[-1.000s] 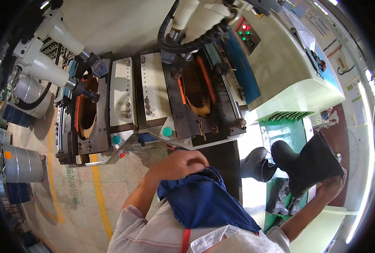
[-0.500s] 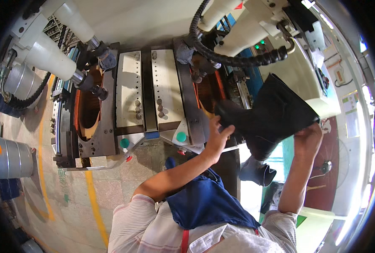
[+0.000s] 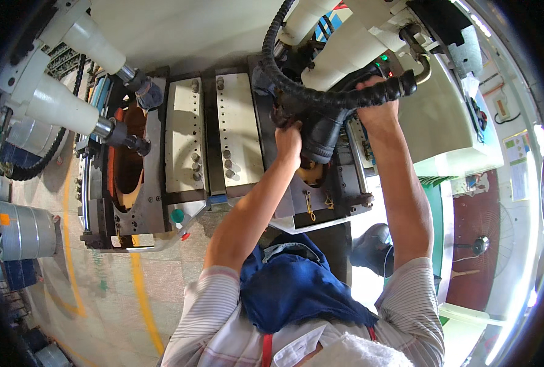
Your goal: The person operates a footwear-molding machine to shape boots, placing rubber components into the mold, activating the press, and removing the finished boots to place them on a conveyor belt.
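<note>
A tall black boot [image 3: 322,133] is at the right-hand station of the machine, tilted, with its shaft running up and to the right. My right hand [image 3: 379,109] is closed round the upper shaft, just beside a ribbed black hose [image 3: 370,96]. My left hand [image 3: 289,142] is closed at the boot's left side; its fingertips are partly hidden by dark parts. Below the boot lies a dark mould opening [image 3: 311,174]. The hose and a white machine arm [image 3: 339,61] cover part of the boot.
A matching station with an orange-edged opening [image 3: 128,165] stands at the left under white arms [image 3: 61,101]. Pale bolted plates [image 3: 241,131] lie between the stations. Another dark boot [image 3: 374,249] is near my right forearm. Metal drums [image 3: 27,229] stand at far left.
Both hands have moved forward and left with the boot, from the open space at right to the right station. My left hand has closed at the boot.
</note>
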`<action>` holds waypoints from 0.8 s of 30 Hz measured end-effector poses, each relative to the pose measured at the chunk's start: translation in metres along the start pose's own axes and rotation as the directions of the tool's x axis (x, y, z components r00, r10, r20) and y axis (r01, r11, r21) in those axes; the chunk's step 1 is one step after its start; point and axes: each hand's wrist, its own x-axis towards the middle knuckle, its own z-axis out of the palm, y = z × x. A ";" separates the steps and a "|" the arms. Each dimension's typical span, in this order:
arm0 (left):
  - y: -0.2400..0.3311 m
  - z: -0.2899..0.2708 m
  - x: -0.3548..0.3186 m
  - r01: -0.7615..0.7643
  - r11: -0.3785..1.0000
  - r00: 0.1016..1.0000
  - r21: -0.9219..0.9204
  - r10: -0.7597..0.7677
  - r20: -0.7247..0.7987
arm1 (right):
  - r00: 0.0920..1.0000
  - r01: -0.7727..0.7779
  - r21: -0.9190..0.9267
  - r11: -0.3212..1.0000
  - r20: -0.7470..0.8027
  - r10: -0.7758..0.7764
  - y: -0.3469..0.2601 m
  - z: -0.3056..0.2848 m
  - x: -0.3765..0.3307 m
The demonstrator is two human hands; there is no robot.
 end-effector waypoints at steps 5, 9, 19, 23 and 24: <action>-0.018 -0.015 -0.049 -0.330 0.757 0.944 0.564 0.259 0.205 | 0.937 -0.208 0.405 0.890 -0.179 0.300 -0.005 0.063 -0.017; -0.030 0.001 -0.046 -0.375 0.529 0.924 0.761 0.278 0.261 | 0.969 -0.193 0.388 0.901 -0.067 0.237 0.008 0.049 -0.015; -0.052 -0.023 -0.011 -0.406 0.117 0.839 0.906 0.441 0.319 | 0.930 -0.330 0.078 0.941 -0.144 0.338 0.049 0.026 -0.020; -0.072 -0.013 -0.036 -0.458 0.211 0.823 0.863 0.469 0.322 | 0.807 -0.586 -0.302 0.752 -0.136 0.574 0.085 -0.004 -0.072; -0.071 -0.020 -0.033 -0.472 0.382 0.859 0.794 0.400 0.319 | 0.783 -0.615 -0.257 0.746 -0.085 0.616 0.081 0.000 -0.083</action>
